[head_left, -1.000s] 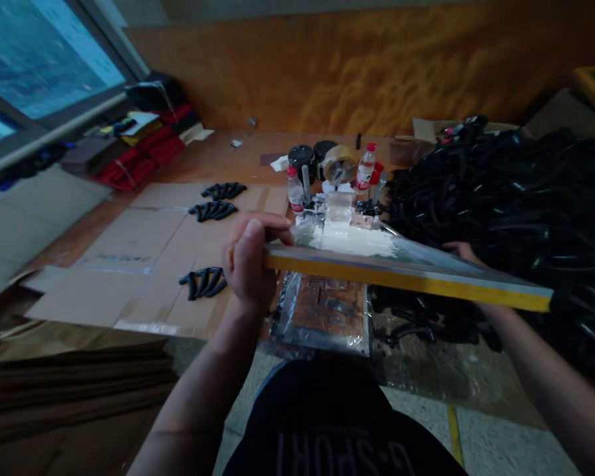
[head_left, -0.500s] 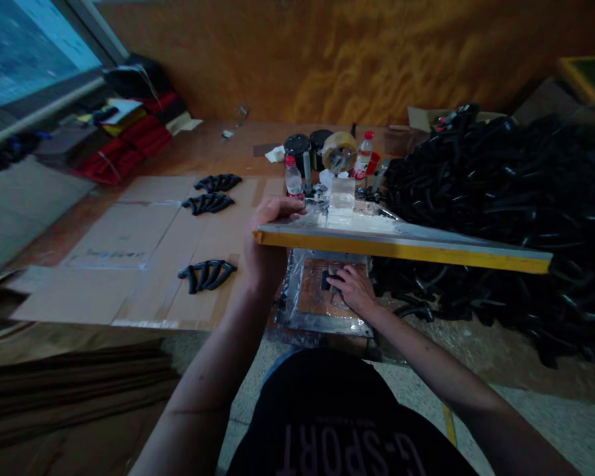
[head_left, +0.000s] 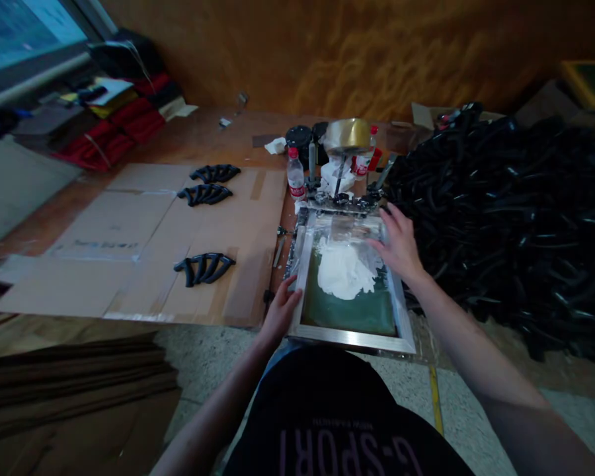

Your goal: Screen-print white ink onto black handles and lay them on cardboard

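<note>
A screen-printing frame [head_left: 350, 338] with a metal rim and green mesh lies flat in front of me. A thick white patch of ink [head_left: 344, 270] covers the upper middle of the mesh. My left hand [head_left: 281, 307] grips the frame's left rail near its lower corner. At the upper right of the frame is my right hand [head_left: 400, 244], thumb and fingers apart around the right end of a squeegee [head_left: 354, 228] that looks wrapped in clear film. The hinge clamps [head_left: 344, 201] stand at the frame's far edge. The board under the screen is hidden.
Three black, ribbed curved pieces [head_left: 205, 269] lie on cardboard [head_left: 143, 231] at left. A large heap of black pieces [head_left: 500, 211] fills the right side. Bottles [head_left: 296, 175], a tape roll [head_left: 347, 137] and dark jars [head_left: 298, 139] stand behind the frame.
The frame has swung down from its raised tilt to lying flat. My left hand came down with it along the left rail. From the board underneath, my right hand moved up to the squeegee.
</note>
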`<state>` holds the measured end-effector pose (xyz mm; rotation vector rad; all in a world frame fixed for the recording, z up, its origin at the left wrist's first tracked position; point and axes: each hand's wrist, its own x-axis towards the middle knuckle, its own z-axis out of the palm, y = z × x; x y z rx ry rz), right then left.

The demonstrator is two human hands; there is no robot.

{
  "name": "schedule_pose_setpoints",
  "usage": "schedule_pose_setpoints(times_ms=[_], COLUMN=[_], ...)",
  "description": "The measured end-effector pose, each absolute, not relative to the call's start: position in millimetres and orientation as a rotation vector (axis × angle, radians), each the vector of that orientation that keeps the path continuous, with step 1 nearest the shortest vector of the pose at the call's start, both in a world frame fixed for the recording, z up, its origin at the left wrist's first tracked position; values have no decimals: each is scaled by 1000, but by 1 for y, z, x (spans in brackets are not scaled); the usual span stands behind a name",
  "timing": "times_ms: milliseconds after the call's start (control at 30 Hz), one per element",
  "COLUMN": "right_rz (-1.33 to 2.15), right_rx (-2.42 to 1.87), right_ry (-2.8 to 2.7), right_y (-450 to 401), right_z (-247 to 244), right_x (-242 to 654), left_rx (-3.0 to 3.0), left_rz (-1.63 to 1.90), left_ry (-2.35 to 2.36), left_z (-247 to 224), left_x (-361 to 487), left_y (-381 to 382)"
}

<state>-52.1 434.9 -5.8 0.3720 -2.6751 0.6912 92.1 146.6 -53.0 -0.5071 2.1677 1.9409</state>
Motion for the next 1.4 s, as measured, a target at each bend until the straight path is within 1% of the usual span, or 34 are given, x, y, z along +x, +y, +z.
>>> schedule_pose_setpoints(times_ms=[67,167,267,333,467,567,667,767,867,1000,1067,1133,1200,1300,1400], right_rz=[525,369,249,182,186,236,312,377,329,355,426,466,467,426,497], right_rx=[603,716,759,844,1205,1474,1599,1438,1278,1434,1498,1414,1216,897,591], right_ry=[-2761,-2953,-3115,-3100,-2935,-2843,-2856,-2911,-2830,-2694,-2707,-2770,-2832,-2901,-2843], right_y=[398,362,355,358,371,382,387,381,374,381,385,380,369,362,394], right_z=[-2,-11,-29,-41,-52,-45,-33,-29,-41,-55,-53,-43,-27,4,31], right_x=[-61,-68,-63,-50,-8,15,15,1,1,20,19,3,-23,-66,-98], left_rx=[-548,-526,-506,-499,-464,-456,-468,-459,-437,-440,-455,-473,-473,-430,-376], left_rz=[1902,1826,1765,1755,1725,1690,1699,1719,1765,1801,1812,1829,1867,1945,2015], left_ry=[2112,2148,2213,2227,2236,2249,2253,2249,2230,2176,2142,2096,2033,1971,2113], left_z=[-75,-96,-107,-112,-120,-126,-130,-132,-131,-127,-123,-113,-96,-55,-6], left_x=[90,86,84,83,83,82,81,81,81,81,81,81,80,79,71], left_y=[148,148,145,144,142,140,139,139,139,139,139,139,138,136,136])
